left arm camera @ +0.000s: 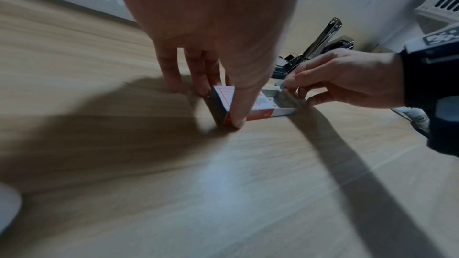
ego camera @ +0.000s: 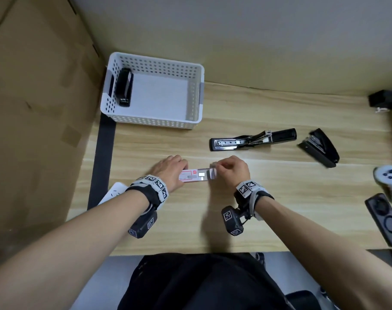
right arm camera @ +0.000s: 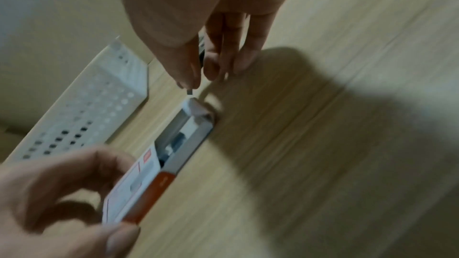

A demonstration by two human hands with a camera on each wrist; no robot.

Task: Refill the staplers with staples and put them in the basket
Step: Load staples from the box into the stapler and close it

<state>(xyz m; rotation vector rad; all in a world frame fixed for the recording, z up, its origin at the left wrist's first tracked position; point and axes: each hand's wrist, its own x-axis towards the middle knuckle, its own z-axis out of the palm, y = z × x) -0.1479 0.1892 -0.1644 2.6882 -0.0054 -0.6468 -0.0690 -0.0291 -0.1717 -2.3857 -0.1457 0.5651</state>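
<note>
My left hand (ego camera: 170,170) is gripping the staple box (ego camera: 191,175) between thumb and fingers on the table (ego camera: 280,198). My right hand (ego camera: 232,170) is pinching a staple strip (right arm camera: 190,91) just above the drawn-out tray. An opened stapler (ego camera: 253,139) is lying beyond; another stapler (ego camera: 123,87) is sitting in the basket (ego camera: 152,121).

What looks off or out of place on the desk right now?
Nothing spilled or damaged. One stapler lies hinged open, which fits refilling; another lies askew on its side to its right. A game controller and a phone at the right edge are unrelated clutter.
</note>
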